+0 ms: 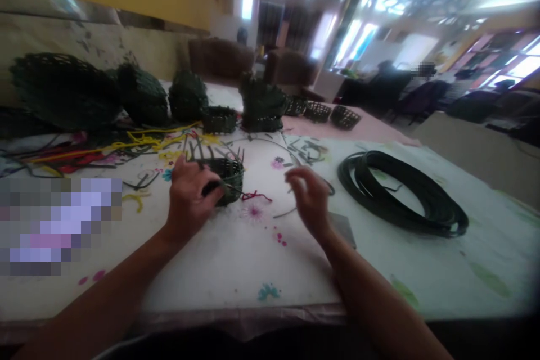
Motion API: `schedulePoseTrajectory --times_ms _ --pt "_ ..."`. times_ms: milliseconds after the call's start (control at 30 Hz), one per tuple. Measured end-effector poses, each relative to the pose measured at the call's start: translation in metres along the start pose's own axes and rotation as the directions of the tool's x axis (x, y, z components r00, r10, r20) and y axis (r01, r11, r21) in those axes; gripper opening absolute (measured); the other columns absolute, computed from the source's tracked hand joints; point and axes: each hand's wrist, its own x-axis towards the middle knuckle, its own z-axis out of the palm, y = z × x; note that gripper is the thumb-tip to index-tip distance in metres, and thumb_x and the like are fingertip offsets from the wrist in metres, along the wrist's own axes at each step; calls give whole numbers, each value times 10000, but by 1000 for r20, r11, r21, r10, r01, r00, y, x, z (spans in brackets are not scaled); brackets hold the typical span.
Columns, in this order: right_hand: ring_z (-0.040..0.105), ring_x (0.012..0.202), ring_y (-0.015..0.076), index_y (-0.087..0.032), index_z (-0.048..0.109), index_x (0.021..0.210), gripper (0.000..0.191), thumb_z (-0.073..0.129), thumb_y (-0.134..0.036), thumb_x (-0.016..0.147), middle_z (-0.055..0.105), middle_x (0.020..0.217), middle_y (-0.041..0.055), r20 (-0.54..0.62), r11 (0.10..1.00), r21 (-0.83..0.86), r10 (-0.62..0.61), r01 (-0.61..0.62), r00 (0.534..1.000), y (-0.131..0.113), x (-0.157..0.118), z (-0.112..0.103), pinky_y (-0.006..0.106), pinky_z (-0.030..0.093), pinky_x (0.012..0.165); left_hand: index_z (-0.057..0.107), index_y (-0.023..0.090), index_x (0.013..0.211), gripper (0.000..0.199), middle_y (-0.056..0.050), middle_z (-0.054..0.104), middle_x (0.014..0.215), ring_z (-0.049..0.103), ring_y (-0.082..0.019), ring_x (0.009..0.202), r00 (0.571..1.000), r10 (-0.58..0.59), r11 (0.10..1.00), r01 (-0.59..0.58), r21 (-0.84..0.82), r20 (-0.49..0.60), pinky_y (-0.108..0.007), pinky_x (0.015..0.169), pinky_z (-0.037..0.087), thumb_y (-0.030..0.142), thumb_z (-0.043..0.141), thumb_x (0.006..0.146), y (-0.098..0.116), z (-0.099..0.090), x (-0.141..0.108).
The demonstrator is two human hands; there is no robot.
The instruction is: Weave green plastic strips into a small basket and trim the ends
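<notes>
My left hand (192, 194) is closed around the near left side of a small dark green woven basket (232, 177). Loose strip ends stick up from the basket's rim, and part of its wall is hidden behind my fingers. To the right, my right hand (310, 197) is raised with its fingers bent in toward the thumb. Blur hides what the fingertips pinch. A thin dark strip (286, 214) curves past that hand, partly behind it. Between the hands, a short red cord (257, 196) lies beside the basket.
A large coil of dark strip (439, 219) lies at right. A flat grey piece (342, 229) is by my right wrist. Finished-looking baskets (264, 101) stand along the back. Yellow strands (147, 139) and cut scraps litter the back left of the flowered tablecloth (219, 275).
</notes>
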Motion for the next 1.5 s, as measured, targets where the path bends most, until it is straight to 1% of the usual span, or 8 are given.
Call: schedulePoseTrajectory --times_ms 100,200,467,833,1000,1133,1333,1500 --pt "594 795 240 -225 695 924 282 652 -503 914 674 801 68 257 951 -29 -291 308 922 -24 -17 15 392 454 748 641 250 760 110 4 617 732 564 -220 775 997 9 999 -11 32 72 -568 1164 293 278 703 846 -1 3 -3" --pt "579 780 233 -214 702 965 221 611 -415 961 693 823 87 339 922 -103 -321 374 884 -30 -28 28 382 439 732 656 249 759 117 -6 626 735 565 -222 783 993 44 999 -46 17 106 -536 1139 349 297 679 864 4 5 -4" --pt "580 698 188 -230 673 755 266 573 -334 979 664 720 42 293 986 -86 -112 143 950 -22 -27 28 335 447 691 773 282 904 192 5 686 728 607 -211 769 975 30 992 -1 -130 222 -477 1049 402 439 790 795 6 9 -8" --pt "681 704 180 -255 771 1085 243 601 -360 946 791 899 35 361 999 47 -5 -13 933 -30 -26 19 306 515 685 785 323 870 112 44 645 616 573 -161 622 937 182 982 -159 -100 297 -502 1146 299 396 701 875 16 12 -12" --pt "592 679 181 -251 790 853 187 669 -381 912 696 713 33 296 999 -37 19 -8 955 -38 -26 19 331 460 666 749 317 827 98 54 698 683 603 -160 616 909 331 944 -314 -104 255 -518 1142 284 356 687 892 20 16 -15" --pt "537 730 175 -242 767 789 98 756 -328 836 582 733 18 201 994 93 44 -64 979 -40 -25 21 336 452 691 735 306 862 43 62 697 693 603 -158 622 900 365 931 -349 -106 240 -495 1108 297 328 708 886 20 18 -15" --pt "518 747 154 -229 682 697 166 790 -321 782 529 762 -12 269 823 430 274 -370 923 -36 -25 26 305 440 682 745 277 919 72 42 670 693 577 -158 658 925 319 948 -307 -86 206 -452 1056 314 250 692 879 22 17 -13" --pt "487 733 143 -219 633 647 228 839 -296 705 501 758 -27 289 637 616 364 -463 885 -32 -29 33 288 432 678 726 271 915 81 45 681 702 588 -171 702 952 212 976 -193 -105 221 -424 1038 307 241 653 897 27 16 -14"
